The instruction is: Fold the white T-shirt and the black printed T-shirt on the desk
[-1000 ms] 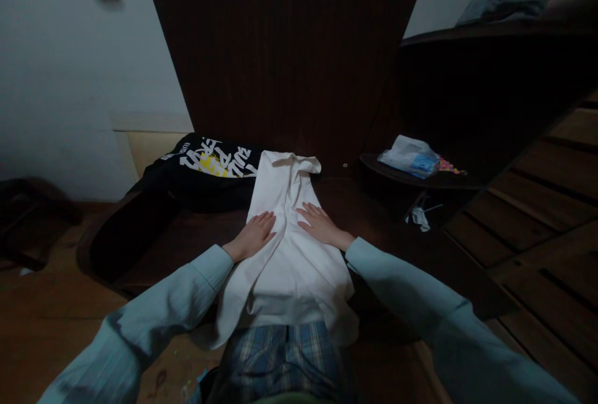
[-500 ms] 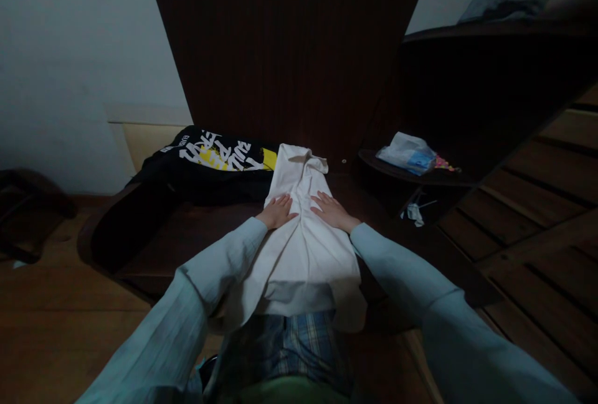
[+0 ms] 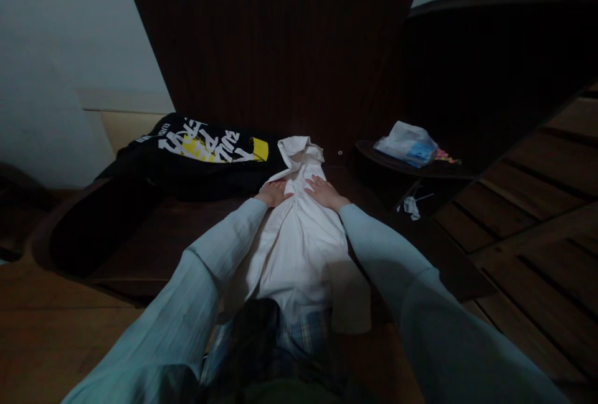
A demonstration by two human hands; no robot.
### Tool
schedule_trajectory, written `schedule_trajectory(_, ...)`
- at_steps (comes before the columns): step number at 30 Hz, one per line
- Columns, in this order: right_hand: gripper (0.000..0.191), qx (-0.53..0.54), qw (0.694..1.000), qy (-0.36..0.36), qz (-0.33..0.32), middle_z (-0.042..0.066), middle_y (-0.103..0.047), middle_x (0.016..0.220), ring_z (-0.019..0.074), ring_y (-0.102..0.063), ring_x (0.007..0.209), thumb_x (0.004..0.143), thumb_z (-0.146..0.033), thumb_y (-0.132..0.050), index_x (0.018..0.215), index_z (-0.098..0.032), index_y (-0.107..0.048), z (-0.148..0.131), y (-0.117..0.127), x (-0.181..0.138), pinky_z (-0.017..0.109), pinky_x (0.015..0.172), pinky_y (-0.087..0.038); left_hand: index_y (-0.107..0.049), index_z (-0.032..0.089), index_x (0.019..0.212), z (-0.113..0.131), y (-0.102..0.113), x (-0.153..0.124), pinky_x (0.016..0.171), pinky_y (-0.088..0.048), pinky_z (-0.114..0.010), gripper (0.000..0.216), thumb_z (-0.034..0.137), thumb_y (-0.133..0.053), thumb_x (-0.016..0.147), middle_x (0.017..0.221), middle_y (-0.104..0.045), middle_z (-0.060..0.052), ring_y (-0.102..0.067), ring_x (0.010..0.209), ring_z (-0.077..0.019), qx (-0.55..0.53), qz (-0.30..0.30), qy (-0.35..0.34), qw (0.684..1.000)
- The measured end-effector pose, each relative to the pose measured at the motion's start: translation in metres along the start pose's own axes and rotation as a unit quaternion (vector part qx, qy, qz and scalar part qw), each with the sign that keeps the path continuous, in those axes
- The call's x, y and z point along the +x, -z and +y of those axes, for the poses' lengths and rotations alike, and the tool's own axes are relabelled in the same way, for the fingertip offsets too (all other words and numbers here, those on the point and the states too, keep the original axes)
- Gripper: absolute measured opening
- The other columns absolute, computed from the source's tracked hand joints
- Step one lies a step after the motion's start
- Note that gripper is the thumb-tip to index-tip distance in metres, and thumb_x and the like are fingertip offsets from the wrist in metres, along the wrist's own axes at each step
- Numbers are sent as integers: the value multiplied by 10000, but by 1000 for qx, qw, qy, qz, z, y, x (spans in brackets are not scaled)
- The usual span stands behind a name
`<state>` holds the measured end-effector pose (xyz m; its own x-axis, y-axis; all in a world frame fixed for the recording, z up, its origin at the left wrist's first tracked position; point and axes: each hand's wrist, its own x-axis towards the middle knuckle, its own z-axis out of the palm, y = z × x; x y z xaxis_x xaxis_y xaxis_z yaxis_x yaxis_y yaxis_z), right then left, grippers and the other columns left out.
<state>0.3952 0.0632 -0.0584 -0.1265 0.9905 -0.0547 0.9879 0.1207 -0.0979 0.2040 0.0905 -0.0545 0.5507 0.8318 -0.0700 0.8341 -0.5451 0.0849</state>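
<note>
At the centre of the frame, the person's left hand [image 3: 275,193] and right hand [image 3: 326,192] lie on a creased white cloth [image 3: 303,236], fingers extended. The cloth runs down to plaid fabric [image 3: 306,328] at lower centre. Left of its upper end lies a black garment [image 3: 187,170] with white and yellow print, on a dark bench [image 3: 135,242]. Right of centre, a packet [image 3: 408,142] sits on a small shelf [image 3: 397,166]; wooden slats [image 3: 551,261] fill the right edge.
</note>
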Motion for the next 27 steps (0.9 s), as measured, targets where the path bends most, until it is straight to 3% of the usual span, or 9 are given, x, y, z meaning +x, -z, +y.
schedule_trajectory(6, 519, -5, 1000, -23, 13, 127, -200, 1447, 241, -176, 1326, 908, -380, -233, 1360, -128, -275, -8, 2, 8, 397, 1052, -184, -405, 81, 1246, -5, -3, 20, 1013, -259, -408, 577, 487, -222, 879, 1319, -430, -175, -372, 1230, -270, -16, 29, 8, 999)
schedule_trajectory(11, 465, -11, 998, 36, 52, 172, -326, 1387, 224, -268, 1295, 894, -240, -262, 1298, -34, -367, -20, -10, -25, 326, 1061, -193, -450, 104, 1190, -5, -2, 21, 980, -312, -384, 476, 420, -262, 888, 1257, -493, -161, -418, 1190, -249, -17, 69, -10, 997)
schedule_trajectory(16, 506, 22, 997, 52, 61, 134, -281, 1416, 209, -213, 1318, 903, -339, -243, 1312, -65, -359, -5, -19, -58, 336, 1072, -187, -484, 129, 1170, -14, -9, -11, 978, -342, -312, 377, 298, -364, 856, 1248, -503, -112, -450, 1149, -196, -61, 155, -101, 981)
schedule_trajectory(18, 515, 33, 997, 57, 52, 124, -263, 1425, 201, -199, 1322, 903, -357, -235, 1325, -83, -343, 3, -18, -59, 342, 1073, -187, -513, 137, 1146, -23, -14, -32, 985, -344, -329, 370, 298, -359, 851, 1253, -501, -104, -444, 1156, -197, -85, 174, -105, 975)
schedule_trajectory(22, 533, 36, 996, 69, 39, 105, -241, 1435, 190, -184, 1326, 897, -399, -228, 1340, -118, -324, 11, -17, -52, 348, 1076, -178, -412, 172, 1267, -39, -15, -63, 1020, -291, -402, 462, 377, -295, 870, 1366, -393, -82, -333, 1257, -205, -81, 92, -84, 989)
schedule_trajectory(27, 560, 34, 996, 71, 35, 103, -227, 1440, 185, -157, 1333, 894, -415, -208, 1345, -101, -313, 13, -17, -46, 327, 1084, -157, -277, 231, 1346, -39, -2, -59, 999, -264, -509, 498, 408, -224, 884, 1444, -239, -49, -205, 1320, -212, -55, 3, -39, 998)
